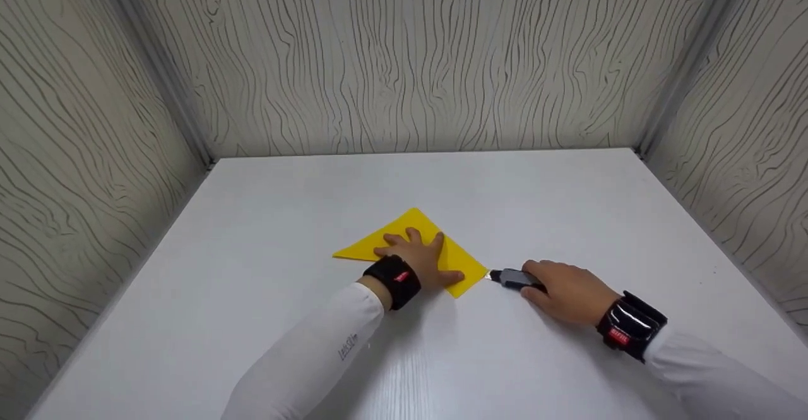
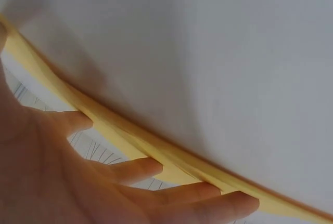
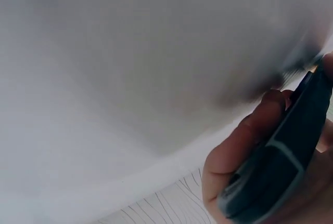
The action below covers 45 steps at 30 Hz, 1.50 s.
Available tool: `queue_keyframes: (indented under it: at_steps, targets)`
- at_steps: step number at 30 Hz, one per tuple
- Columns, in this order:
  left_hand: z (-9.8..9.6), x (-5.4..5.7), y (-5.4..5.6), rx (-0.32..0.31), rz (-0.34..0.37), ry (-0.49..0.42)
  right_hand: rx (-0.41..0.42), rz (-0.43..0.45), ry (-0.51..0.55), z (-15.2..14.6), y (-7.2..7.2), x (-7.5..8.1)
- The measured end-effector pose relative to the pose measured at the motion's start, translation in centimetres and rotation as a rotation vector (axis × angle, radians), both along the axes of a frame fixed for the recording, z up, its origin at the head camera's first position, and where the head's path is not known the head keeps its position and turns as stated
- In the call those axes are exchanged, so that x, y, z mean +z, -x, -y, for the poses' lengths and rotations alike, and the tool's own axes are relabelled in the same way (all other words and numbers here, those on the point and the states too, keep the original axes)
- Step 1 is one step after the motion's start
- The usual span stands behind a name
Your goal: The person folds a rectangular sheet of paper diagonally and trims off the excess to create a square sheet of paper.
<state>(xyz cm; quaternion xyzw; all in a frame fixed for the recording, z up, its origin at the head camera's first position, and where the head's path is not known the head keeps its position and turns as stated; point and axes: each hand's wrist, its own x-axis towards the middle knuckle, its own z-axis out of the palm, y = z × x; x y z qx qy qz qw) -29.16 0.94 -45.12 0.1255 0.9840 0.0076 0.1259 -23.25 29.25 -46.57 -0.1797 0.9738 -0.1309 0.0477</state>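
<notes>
A yellow folded sheet (image 1: 464, 262), apparently paper, lies in the middle of the white table. My left hand (image 1: 420, 259) presses it flat with spread fingers. In the left wrist view the fingertips (image 2: 239, 201) rest on the yellow sheet (image 2: 125, 130), which is seen nearly edge-on. My right hand (image 1: 571, 290) grips a grey and black utility knife (image 1: 514, 278), its blade (image 1: 488, 275) out and at the sheet's right corner. The right wrist view shows the knife's dark handle (image 3: 276, 156) inside the curled fingers; the blade is hidden there.
The white tabletop (image 1: 284, 205) stretches around the sheet on all sides. Wood-grain patterned panels stand behind (image 1: 404, 60) and at both sides of the table. Both wrists wear black bands, the left band (image 1: 394, 281) close to the sheet's lower edge.
</notes>
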Motion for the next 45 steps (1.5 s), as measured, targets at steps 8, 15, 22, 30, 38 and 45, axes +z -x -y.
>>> queue_keyframes:
  at_steps: [8, 15, 22, 30, 38, 45]
  targets:
    - [0.4, 0.3, -0.3, -0.018, 0.0, -0.013, 0.031, -0.054, -0.008, -0.2, 0.3, 0.1]
    - [0.8, -0.1, 0.0, -0.027, -0.006, -0.002, 0.057, -0.053, -0.027, 0.0, 0.5, 0.3]
    - [0.7, -0.5, -0.1, -0.035, -0.013, -0.007, 0.046, -0.035, -0.034, -0.2, 0.8, 0.1]
    - [0.8, -0.4, 0.0, -0.039, -0.023, -0.017, 0.056, -0.046, -0.02, -0.4, 1.1, 0.2]
    - [0.7, -0.4, 0.2, -0.013, -0.023, 0.002, 0.07, -0.043, -0.019, -0.1, 1.6, 0.4]
    - [0.6, -0.2, -0.1, 0.004, -0.036, 0.007, 0.081, -0.042, -0.021, -0.3, 2.0, 0.4]
